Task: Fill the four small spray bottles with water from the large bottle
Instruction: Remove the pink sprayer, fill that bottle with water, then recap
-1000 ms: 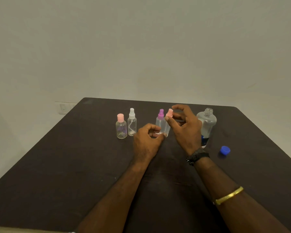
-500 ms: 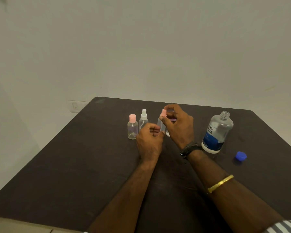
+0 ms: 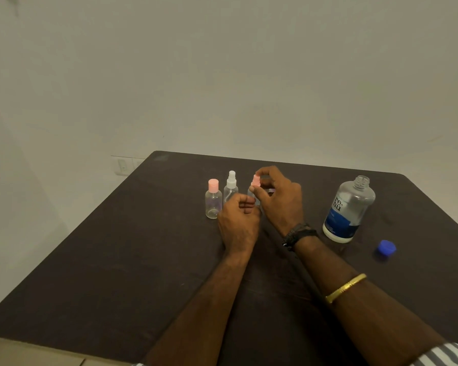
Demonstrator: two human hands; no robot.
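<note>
Pinching, right hand [image 3: 280, 199]: thumb and fingertips closed on the pink spray head [image 3: 255, 180] of one small spray bottle [image 3: 251, 192], centre of frame. (M.)

And the left? (T.)

Left hand [image 3: 238, 220] curled round that bottle's lower body, most of which it hides. Judgement: one hand steadies the bottle on the table [image 3: 117, 260] while the other turns the head, opening the neck for filling. (M.)

Remaining small bottles? (T.)

Two stand upright just left of the hands: the pink-capped bottle [image 3: 213, 202], then the white-headed bottle [image 3: 230, 187] close beside it. Both are closed and both look empty. Of the fourth, only a purple sliver shows behind the right hand, so I cannot confirm it. (M.)

Source vessel? (T.)

Large bottle [image 3: 348, 210], right of centre, upright, well apart from the hands, neck open. Its blue cap [image 3: 386, 248] lies on the table at lower right. It probably stands on the right so that the right hand can lift and pour once a neck is free. (M.)

Label? (T.)

White panel over a blue band, reads "re-nu". The smaller print is too small to read. No writing is visible on the small bottles. Judged progress: nothing filled yet. (M.)
</note>
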